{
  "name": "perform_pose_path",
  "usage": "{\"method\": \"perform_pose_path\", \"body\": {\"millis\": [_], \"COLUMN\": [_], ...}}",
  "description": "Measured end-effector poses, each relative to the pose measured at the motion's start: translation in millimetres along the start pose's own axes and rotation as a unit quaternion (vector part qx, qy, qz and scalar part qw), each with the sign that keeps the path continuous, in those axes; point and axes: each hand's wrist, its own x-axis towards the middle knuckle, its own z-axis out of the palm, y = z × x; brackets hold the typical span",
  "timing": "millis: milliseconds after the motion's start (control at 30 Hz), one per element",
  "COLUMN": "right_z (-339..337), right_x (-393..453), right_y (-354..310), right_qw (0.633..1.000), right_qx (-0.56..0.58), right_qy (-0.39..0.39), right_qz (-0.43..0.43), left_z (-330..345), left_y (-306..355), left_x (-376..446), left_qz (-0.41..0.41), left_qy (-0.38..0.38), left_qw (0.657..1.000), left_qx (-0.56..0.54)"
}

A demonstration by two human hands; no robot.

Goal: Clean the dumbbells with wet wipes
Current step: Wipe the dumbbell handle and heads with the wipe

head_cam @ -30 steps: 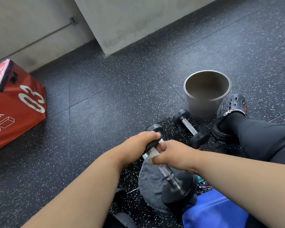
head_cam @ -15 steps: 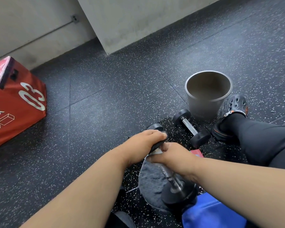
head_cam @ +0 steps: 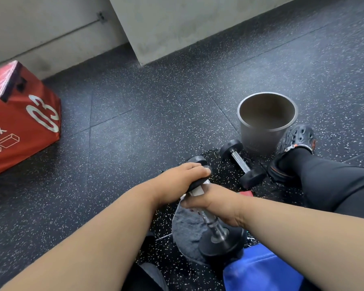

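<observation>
Hidden and cut off
The wipe (head_cam: 195, 192) is mostly buried under the right hand (head_cam: 216, 203); the frame edge crops the red box (head_cam: 19, 122).

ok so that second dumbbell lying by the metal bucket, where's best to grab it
Probably by the bare metal handle of the second dumbbell, coming from above. It lies flat on the floor, its round heads lifting the bar, and the metal bucket crowds its far head.

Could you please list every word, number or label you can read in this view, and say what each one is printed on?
"03": large white numerals on the side of the red plyo box.
"BOX": white letters lower on the same box; the first letter is cut by the frame edge, so this reading is partial.
Strap of the black clog: faint lettering, too small to read.
Metal bucket: faint mark low on the wall, unreadable.
</observation>
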Motion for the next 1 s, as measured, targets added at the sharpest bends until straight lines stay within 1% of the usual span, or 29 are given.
{"method": "perform_pose_path", "body": {"millis": [67,133,200,267,300,367,433,500,533,633,700,800,867,933,1000], "right_z": [-0.7,-4.2,-6.3,-10.2,-12.0,-14.9,-16.6,-14.2,-10.4,3.2,8.1,7.8,3.6,-4.4,-14.1], "right_x": [-2.9,-3.2,-4.3,-5.3,-6.7,-10.1,-12.2,-12.7,-13.4,-12.9,-12.8,-16.0,-18.9,-21.6,-23.6], "right_y": [-2.2,-2.0,-5.2,-5.0,-5.5,-5.3,-3.4,-2.5,-2.8,0.7,3.8,2.7,-1.1,-3.1,-5.0], "right_qw": [1.0,0.999,0.996,0.994,0.995,0.998,0.996,0.981,0.973,0.953,0.947,0.945,0.952,0.963,0.962], "right_qx": [0.009,0.021,0.055,0.048,0.035,0.004,-0.072,-0.173,-0.202,-0.245,-0.251,-0.263,-0.264,-0.25,-0.262], "right_qy": [0.007,0.02,0.042,0.079,0.084,0.059,0.05,0.081,0.099,0.159,0.183,0.174,0.142,0.099,0.072], "right_qz": [0.003,0.022,0.058,0.06,0.046,0.018,-0.015,-0.043,-0.056,-0.083,-0.085,-0.082,-0.069,-0.032,0.004], "left_z": [0.3,0.4,1.4,3.3,4.1,6.3,8.7,12.5,14.2,20.0,23.4,28.9,30.6,31.1,31.2], "left_y": [-0.6,-0.4,-2.1,-3.4,-2.6,1.7,6.7,11.0,11.4,12.7,15.5,17.8,17.8,18.4,21.0], "left_x": [0.2,-1.3,-1.8,-1.5,-2.4,-6.4,-9.9,-12.7,-12.2,-11.7,-11.6,-11.8,-9.7,-7.8,-8.8], "left_qz": [0.012,0.004,-0.017,-0.022,-0.014,-0.001,-0.004,-0.02,-0.031,-0.082,-0.102,-0.117,-0.125,-0.127,-0.118], "left_qy": [-0.001,0.011,0.023,0.028,0.027,0.027,0.038,0.058,0.066,0.101,0.105,0.091,0.093,0.095,0.086], "left_qw": [1.0,1.0,0.999,0.998,0.999,1.0,0.999,0.998,0.997,0.991,0.989,0.989,0.987,0.986,0.987], "left_qx": [-0.005,-0.022,-0.041,-0.045,-0.035,-0.015,-0.012,0.006,0.012,-0.011,-0.011,0.008,0.033,0.053,0.073]}}
